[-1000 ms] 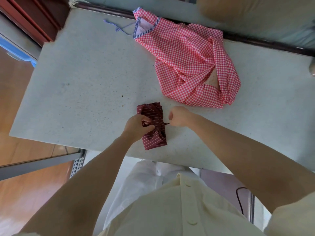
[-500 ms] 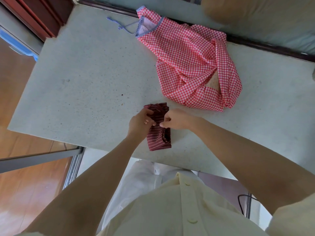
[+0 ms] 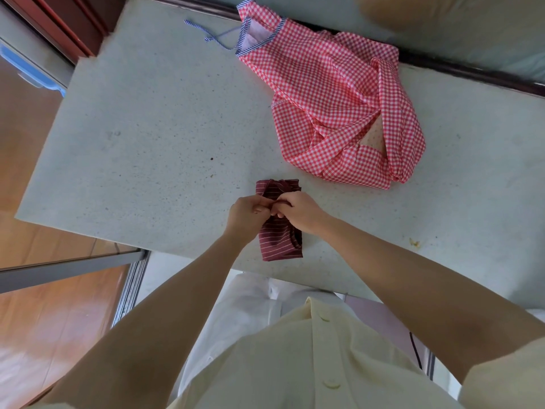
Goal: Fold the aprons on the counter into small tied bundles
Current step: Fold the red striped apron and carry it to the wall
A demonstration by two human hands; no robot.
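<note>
Striped apron (image 3: 280,246): We see it folded into a small maroon roll with thin white stripes. It lies near the front edge of the counter, its length running away from us. Its near end shows below the hands and its far end beyond them.
Left hand (image 3: 246,215): We find it on the roll's left side, fingers curled, thumb and fingertips pinching dark fabric at the roll's middle.
Right hand (image 3: 300,212): It reaches in from the right, fingers also curled and pinching at the same spot. Its fingertips touch those of the other hand. We cannot tell whether the pinched piece is a tie or a fold.
Counter (image 3: 147,128): We look down on a pale grey, speckled stone slab that carries both aprons.
Crumbs (image 3: 414,242): A few yellowish bits sit near the front edge, to the right of the right forearm.
Speck (image 3: 211,158): A single dark fleck lies to the left, just past the roll.
Checked apron (image 3: 330,98): We see red-and-white gingham in a loose, crumpled heap on the far right of the slab. It lies just beyond the roll without touching it and reaches the back edge.
Cord (image 3: 206,33): A blue-and-white striped string trails left from the heap's blue-trimmed top corner, flat on the slab.
</note>
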